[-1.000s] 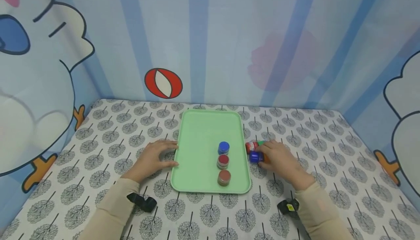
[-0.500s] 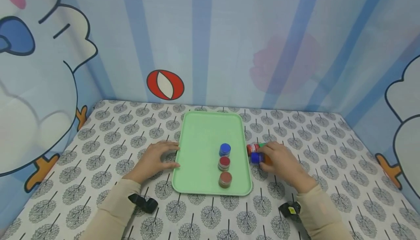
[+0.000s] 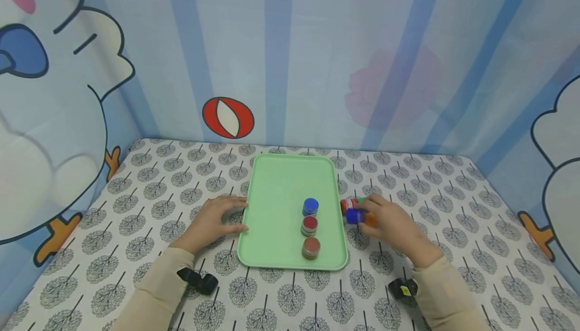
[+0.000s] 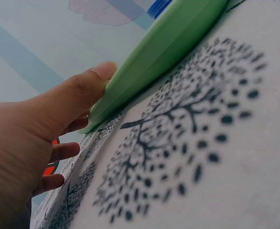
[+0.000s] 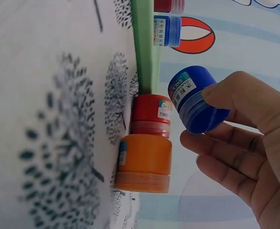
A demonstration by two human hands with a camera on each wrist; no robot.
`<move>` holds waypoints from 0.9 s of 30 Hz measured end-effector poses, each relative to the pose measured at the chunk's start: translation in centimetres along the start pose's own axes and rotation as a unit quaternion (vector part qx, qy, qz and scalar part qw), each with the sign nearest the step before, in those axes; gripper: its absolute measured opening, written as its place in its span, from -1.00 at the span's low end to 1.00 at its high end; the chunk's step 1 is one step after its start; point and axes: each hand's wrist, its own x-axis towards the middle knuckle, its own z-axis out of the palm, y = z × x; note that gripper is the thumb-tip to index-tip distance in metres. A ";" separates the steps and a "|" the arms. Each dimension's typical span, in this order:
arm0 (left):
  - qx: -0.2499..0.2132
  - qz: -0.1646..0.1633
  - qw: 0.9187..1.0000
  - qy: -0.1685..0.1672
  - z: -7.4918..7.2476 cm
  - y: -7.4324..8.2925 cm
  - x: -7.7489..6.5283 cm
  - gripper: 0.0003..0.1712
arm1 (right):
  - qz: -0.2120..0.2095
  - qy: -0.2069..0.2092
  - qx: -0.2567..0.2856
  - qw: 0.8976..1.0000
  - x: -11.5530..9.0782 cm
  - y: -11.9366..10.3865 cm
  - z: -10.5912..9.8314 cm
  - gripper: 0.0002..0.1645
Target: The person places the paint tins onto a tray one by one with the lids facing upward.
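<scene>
The right hand is pinching a blue jar between its thumb and the fingers behind, the other fingers curving loosely beside it. The blue jar is showing, at the middle right of the right wrist view, a glossy deep-blue section bearing a white-and-teal label with printed characters, and a clearer, ridged band. It is leaning at an angle to its neighbours; in the head view it is lying just outside the right edge of the green tray. An orange jar and a red jar are sitting near it, and something green is peeking out from behind the right hand.

The left hand is holding nothing in its grasp; its thumb and fingers are spreading apart, their tips resting at the tray's left edge.

Toward the lower right of the tray, a second blue jar, a dark red jar and a brownish jar are standing upright in a column. Beige sleeves and black wrist devices are showing lower down. A tree-print cloth is spreading underneath, and a pale blue cartoon backdrop is filling the top.
</scene>
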 end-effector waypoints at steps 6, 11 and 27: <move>-0.001 0.001 1.000 0.000 0.0 0.0 0.0 -0.30 | -0.025 0.019 0.012 0.999 -0.1 -0.5 -0.3 -0.58; -0.002 0.003 1.000 0.000 0.0 0.0 0.0 -0.31 | -0.041 0.026 0.013 0.999 -0.1 -0.9 -0.4 -0.58; 0.003 0.006 1.000 0.002 0.0 0.0 -0.1 -0.33 | -0.079 0.026 0.037 0.996 0.0 -2.0 -0.2 -0.65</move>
